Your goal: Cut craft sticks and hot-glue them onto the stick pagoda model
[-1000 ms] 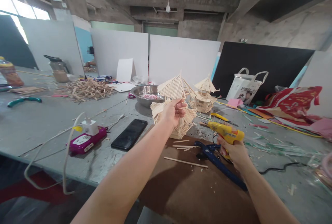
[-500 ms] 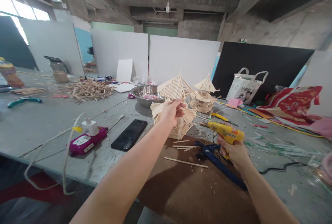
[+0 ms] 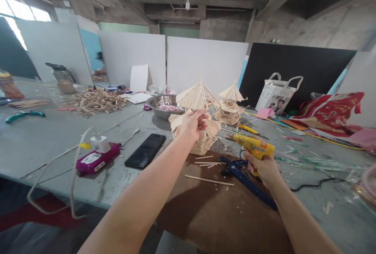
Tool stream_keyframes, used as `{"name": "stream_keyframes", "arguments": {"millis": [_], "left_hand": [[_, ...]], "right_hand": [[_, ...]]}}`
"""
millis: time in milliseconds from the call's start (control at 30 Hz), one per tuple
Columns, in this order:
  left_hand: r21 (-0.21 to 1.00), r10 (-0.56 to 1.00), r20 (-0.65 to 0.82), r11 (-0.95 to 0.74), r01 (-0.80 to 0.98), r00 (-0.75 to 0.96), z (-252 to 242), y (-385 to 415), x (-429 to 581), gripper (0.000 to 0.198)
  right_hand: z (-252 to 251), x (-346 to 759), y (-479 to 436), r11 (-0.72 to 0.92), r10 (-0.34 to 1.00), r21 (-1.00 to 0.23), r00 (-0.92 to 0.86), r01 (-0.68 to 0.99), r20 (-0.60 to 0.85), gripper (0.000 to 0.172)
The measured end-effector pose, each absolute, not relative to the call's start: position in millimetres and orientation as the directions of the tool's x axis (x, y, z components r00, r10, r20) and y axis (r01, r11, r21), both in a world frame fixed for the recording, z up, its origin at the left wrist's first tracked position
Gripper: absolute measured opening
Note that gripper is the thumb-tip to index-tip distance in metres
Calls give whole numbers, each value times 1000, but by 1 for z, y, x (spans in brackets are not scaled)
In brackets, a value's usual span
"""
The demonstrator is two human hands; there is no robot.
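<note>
Toward the grey desk's [image 3: 64, 132] far left corner, a clear, dark-lidded bottle [image 3: 64, 84] holds beige liquid. A round, shiny steel bowl [image 3: 160, 113] contains pinkish bits. At the brown board's [image 3: 229, 214] far edge stands a ribbed, tiered pale-wood stick pavilion [image 3: 192, 97]; the left hand [image 3: 194, 125] curls before it, grip unclear. The right hand [image 3: 263, 166] clasps a yellow plastic glue gun [image 3: 255, 148], posed as half a second ago.

View dipped slightly; the glue gun [image 3: 246, 143] now shows a red light [image 3: 257, 152].
</note>
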State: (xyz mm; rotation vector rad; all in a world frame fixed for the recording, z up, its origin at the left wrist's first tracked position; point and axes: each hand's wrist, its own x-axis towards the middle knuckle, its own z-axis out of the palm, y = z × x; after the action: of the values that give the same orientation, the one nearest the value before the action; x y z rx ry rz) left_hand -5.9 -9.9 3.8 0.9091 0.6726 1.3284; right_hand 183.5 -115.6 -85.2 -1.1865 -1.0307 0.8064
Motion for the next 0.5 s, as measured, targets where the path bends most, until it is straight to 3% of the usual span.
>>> {"name": "stream_keyframes", "arguments": {"millis": [133,300,400,500], "left_hand": [[878,975,31,77,-473,218,-5,-24,-12,25],[955,971,133,-71,-289,200,-31,-46,-15,21],[957,938,269,-286,51,218,-49,-51,-14,20],[697,830,392,-550,460,398,-63,-52,-13,19]], "right_hand": [[-84,185,-115,210,913,-978,356,4,197,29],[-83,189,-112,188,905,-982,384,24,183,30],[-86,196,-107,180,877,-982,443,56,186,32],[-90,205,-102,162,830,-983,527,81,180,33]]}}
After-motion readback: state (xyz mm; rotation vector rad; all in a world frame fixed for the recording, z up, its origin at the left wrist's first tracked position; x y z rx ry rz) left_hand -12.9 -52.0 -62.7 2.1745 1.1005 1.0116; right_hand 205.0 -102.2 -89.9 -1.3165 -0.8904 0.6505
